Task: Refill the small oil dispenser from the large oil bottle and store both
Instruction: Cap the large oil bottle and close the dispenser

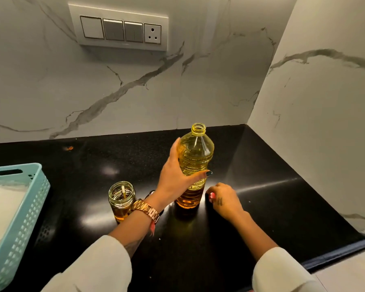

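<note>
The large oil bottle (195,157) stands upright on the black counter (261,186), uncapped and nearly full of yellow oil. My left hand (176,175) is wrapped around its middle. My right hand (222,200) rests on the counter just right of the bottle's base, fingers curled around something small and pinkish, possibly the cap. The small glass oil dispenser (121,200) stands open to the left of my left wrist, with amber oil in its lower part and a small tube inside.
A light blue perforated basket (19,218) sits at the counter's left edge. A marble backsplash carries a switch panel (120,28). The right wall meets the counter in a corner. The counter's front edge runs at lower right.
</note>
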